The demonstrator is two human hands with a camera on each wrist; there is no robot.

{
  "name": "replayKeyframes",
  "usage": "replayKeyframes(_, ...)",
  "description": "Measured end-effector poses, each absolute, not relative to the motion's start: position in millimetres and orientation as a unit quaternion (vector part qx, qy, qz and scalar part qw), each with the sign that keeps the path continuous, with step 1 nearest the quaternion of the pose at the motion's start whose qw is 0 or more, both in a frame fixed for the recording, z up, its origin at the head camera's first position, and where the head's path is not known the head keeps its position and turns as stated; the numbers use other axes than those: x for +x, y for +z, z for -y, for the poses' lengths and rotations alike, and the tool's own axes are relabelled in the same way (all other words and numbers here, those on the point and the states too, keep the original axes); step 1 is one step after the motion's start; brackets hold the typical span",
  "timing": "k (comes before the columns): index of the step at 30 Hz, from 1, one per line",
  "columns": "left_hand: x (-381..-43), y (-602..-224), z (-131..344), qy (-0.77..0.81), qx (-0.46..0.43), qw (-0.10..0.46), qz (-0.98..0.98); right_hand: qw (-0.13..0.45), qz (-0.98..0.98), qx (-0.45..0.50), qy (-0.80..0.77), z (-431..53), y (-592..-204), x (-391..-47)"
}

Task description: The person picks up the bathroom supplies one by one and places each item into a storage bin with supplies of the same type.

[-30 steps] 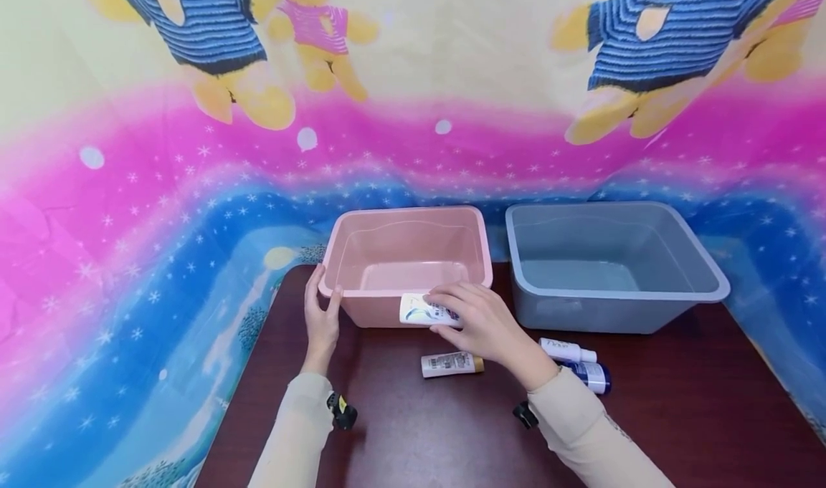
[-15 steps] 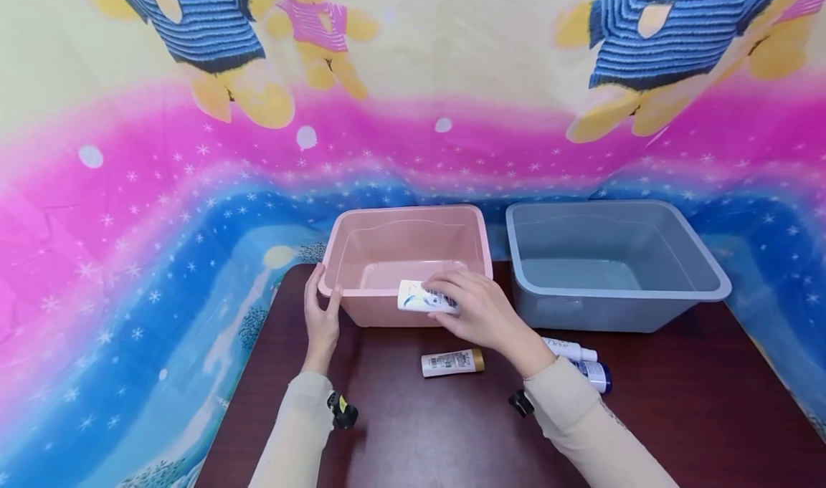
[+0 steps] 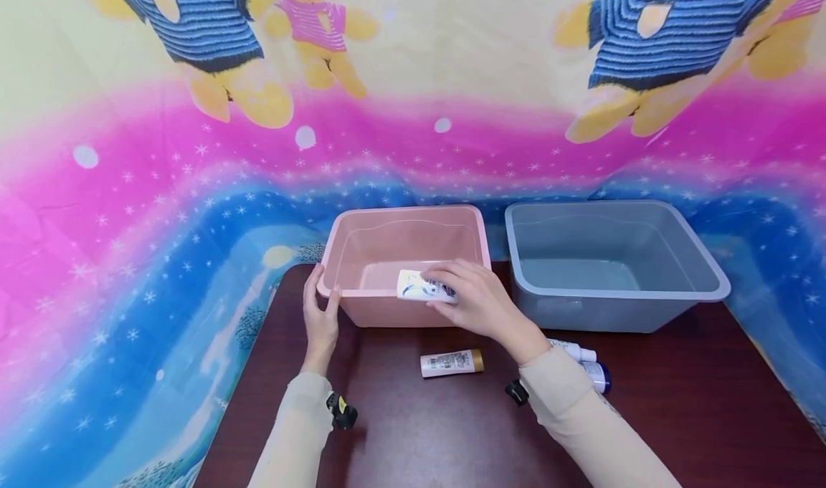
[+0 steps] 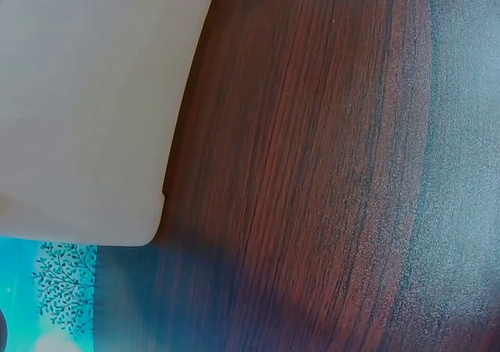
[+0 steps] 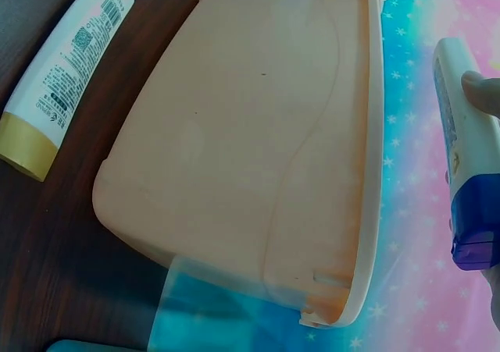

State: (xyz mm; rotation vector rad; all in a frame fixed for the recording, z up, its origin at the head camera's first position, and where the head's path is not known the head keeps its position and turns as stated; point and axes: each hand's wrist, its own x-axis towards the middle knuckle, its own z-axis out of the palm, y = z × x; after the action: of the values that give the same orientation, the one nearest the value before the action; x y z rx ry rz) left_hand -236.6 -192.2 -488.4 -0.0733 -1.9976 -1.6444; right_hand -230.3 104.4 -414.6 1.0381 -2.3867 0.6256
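Note:
My right hand (image 3: 480, 298) grips a white bottle (image 3: 413, 285) with printed lettering, holding it sideways over the front rim of the pink plastic bin (image 3: 387, 312). The right wrist view shows the blue-purple cap on this bottle (image 5: 469, 149). At the bin's front left corner, my left hand (image 3: 319, 323) holds the rim, thumb at the front and fingers along the left side. In the left wrist view only the bin's pale wall (image 4: 86, 110) appears, with hardly any of the hand. On the table in front lies a white tube (image 3: 447, 363) with a gold cap.
Right of the pink bin stands a grey-blue bin (image 3: 587, 316). Before it lie a white bottle (image 3: 571, 349) and a dark blue bottle (image 3: 601, 378), both partly behind my right arm. A printed cloth (image 3: 413, 151) hangs behind the dark wooden table (image 3: 400, 431).
My right hand has risen with the white bottle, from in front of the pink bin's wall to its rim. The left hand has stayed at the corner.

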Motion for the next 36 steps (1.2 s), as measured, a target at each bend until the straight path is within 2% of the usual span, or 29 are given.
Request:
replayKeyframes(25, -238, -491, 190, -0.623, -0.031, 0.273, 0.732, 0.237, 0.868, 0.369, 0.235, -101, -420, -251)
replayKeyframes(36, -238, -491, 190, -0.626, -0.029, 0.289, 0.724, 0.221, 0.879, 0.345, 0.243, -97, -419, -257)
